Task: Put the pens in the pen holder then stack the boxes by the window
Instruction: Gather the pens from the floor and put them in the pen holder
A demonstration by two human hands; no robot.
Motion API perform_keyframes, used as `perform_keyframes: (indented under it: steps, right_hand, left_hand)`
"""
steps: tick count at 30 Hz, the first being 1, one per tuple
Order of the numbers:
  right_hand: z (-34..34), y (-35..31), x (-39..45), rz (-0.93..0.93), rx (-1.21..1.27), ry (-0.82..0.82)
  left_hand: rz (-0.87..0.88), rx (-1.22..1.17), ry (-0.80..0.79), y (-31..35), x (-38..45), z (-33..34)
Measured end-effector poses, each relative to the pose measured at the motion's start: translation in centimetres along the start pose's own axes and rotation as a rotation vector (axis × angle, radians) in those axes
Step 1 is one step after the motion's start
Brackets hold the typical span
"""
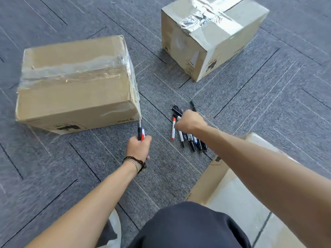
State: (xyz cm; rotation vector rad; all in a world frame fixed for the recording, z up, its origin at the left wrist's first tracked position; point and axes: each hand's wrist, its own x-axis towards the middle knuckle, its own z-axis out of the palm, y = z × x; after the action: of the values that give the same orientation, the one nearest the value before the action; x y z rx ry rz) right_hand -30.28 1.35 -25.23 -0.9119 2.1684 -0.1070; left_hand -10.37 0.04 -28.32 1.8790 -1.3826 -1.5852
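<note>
Left hand (138, 146) gripping red, blue, black pens (141, 132); right hand (189, 123) fisted over scattered pile (188, 138).

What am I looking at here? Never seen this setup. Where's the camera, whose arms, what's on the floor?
There is no robot: a person wears one wide-angle camera on the head, looking down at their own bare arms. The left hand, with a beaded bracelet, grips a few pens upright. The right hand is curled over a loose pile of pens on the grey carpet; whether it grips one yet is hard to tell. Three taped cardboard boxes stand around: a big box to the left, a far box ahead, and a near box partly under the right arm. No pen holder is in view.
</note>
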Motion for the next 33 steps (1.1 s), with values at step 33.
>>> perform_keyframes:
  steps: [33]
  right_hand:
    - [-7.1,5.8,-1.8,0.086,0.340,0.060]
  left_hand:
    - [0.207,0.764,0.013,4.1,1.7,9.5]
